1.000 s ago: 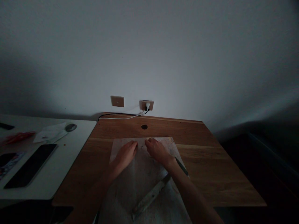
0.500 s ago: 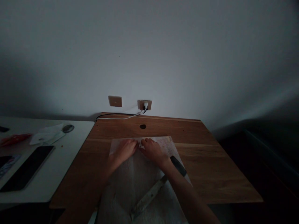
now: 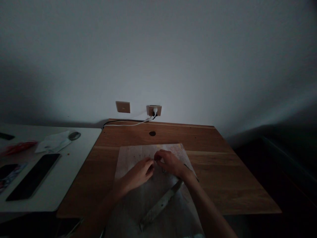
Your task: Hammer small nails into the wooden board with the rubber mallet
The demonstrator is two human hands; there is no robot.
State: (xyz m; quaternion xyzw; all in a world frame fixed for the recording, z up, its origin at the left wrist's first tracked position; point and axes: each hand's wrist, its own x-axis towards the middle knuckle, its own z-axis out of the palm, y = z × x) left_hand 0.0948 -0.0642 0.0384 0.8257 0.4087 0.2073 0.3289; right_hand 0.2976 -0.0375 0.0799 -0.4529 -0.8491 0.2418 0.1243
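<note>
My left hand (image 3: 142, 171) is over a pale board (image 3: 125, 155), its fingers curled together. Anything held in it is too small to make out. My right hand (image 3: 169, 162) is just to its right, thumb and fingers bent into a pinch. I cannot tell what is between them. Several small dark upright points, which look like nails, stand in a row near the board's far edge. A small shiny bit lies under my right palm. What looks like a hammer (image 3: 158, 207) lies diagonally on the board, its worn handle toward me and its head mostly behind my right forearm.
The board rests on a wooden table (image 3: 223, 178) against the wall. Cables run along its back edge to a socket (image 3: 155, 111). On the white table (image 3: 56, 178) at left are a dark tablet-like slab (image 3: 34, 177), a tape roll (image 3: 74, 136), white papers and a red wrapper.
Both hands have come nearer to me from the board's far edge. They have moved slightly apart, uncovering the row of small points. My right forearm now covers most of the hammer head.
</note>
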